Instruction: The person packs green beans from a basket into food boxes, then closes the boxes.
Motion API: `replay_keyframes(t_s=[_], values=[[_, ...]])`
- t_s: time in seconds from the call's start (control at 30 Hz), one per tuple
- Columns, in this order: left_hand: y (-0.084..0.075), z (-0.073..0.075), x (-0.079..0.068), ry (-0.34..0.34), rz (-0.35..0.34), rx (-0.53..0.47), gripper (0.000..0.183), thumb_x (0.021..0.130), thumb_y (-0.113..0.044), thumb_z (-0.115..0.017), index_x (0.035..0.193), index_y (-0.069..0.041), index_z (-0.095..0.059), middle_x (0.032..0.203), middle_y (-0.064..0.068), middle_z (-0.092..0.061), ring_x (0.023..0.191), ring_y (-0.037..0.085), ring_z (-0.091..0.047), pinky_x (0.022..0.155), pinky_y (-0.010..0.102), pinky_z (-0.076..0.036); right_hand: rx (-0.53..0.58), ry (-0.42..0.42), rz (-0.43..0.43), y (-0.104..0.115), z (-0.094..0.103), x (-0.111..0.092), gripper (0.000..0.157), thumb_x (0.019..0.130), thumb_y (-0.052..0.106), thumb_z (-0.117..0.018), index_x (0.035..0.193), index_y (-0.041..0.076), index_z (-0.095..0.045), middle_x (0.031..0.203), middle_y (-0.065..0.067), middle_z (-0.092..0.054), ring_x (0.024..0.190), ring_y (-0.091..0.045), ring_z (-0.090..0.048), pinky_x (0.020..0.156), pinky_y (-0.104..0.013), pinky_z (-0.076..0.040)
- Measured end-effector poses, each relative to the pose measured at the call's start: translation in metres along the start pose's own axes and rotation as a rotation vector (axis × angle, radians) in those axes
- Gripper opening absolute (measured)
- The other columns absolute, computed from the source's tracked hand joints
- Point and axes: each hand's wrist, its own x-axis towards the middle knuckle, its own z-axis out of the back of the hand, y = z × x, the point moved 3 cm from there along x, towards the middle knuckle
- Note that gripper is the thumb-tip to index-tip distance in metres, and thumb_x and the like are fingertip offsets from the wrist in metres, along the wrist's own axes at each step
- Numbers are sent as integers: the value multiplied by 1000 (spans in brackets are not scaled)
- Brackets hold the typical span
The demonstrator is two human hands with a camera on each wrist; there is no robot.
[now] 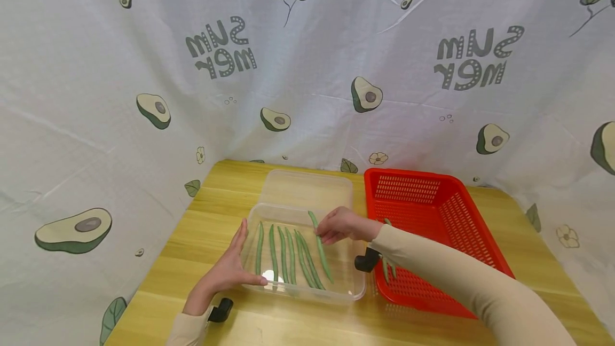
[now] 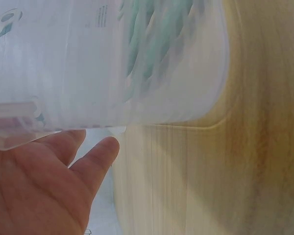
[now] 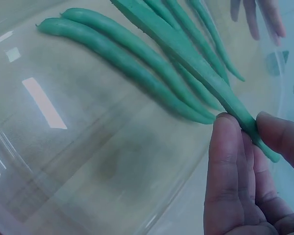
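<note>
My right hand [image 1: 343,224] pinches a green bean [image 1: 324,260] between thumb and fingers, over the right half of a clear plastic container [image 1: 331,297]. In the right wrist view the held bean [image 3: 186,56] slants across others in the container, its near end between the fingertips. Several green beans [image 1: 259,250] lie side by side lengthwise in the container's left and middle part. At the container's left side is my left hand [image 1: 226,268], fingers extended along the wall and thumb reaching to the front rim. The left wrist view shows this hand [image 2: 44,186] partly behind the clear plastic.
To the right stands a red perforated basket [image 1: 480,234], a few green beans [image 1: 386,268] at its left side, partly hidden by my right arm. A translucent lid or tray [image 1: 307,188] lies behind the container. A patterned cloth [image 1: 307,68] hangs behind the wooden table [image 1: 192,244].
</note>
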Motion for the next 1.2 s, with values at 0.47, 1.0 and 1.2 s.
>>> replay_keyframes(t_s=[0.47,1.0,1.2], values=[[0,0,1,-3,5,14,143,57,-43,-90,150,-19,17,156,15,10,139,39,2,106,61,-14,-155,-27,-52,-12,-10,2,8,83,3,-71,78,-4,-70,69,-11,-67,58,-16,-64,70,-38,-55],[0,1,0,-1,7,3,143,57,-42,-90,150,-19,16,156,15,10,140,39,2,106,61,-14,-238,-5,-39,-21,-18,1,7,81,-2,-69,76,-7,-69,65,-13,-66,55,-16,-63,61,-34,-56],[0,0,0,1,14,-7,143,58,-40,-90,150,-19,16,156,15,11,139,39,2,106,61,-14,-264,3,-62,-25,-20,4,7,80,-1,-70,77,-7,-70,64,-13,-66,54,-15,-63,60,-32,-56]])
